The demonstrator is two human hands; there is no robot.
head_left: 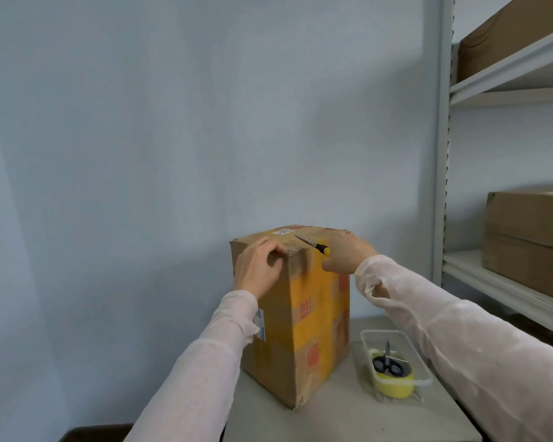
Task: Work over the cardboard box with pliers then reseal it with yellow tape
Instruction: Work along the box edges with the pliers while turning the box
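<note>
Curling its fingers over the near top corner of the cardboard box [304, 317], the left grip [258, 267] holds it where it stands on the desk [348, 421]. Just right of it, the right grip [348, 254] is closed round a yellow-handled tool [313, 246]. The tool's pointed metal tip lies over the box top, aimed toward the left grip — the worn corner sits between the two. Yellow tape bands run down the face beneath the right grip. Well below that grip, beside the box, a clear tray [363, 339] carries a yellow tape roll [395, 385] with black-handled scissors [387, 362] on top. Farther right stands a shelf rack [505, 283] bearing brown cartons [530, 240].
</note>
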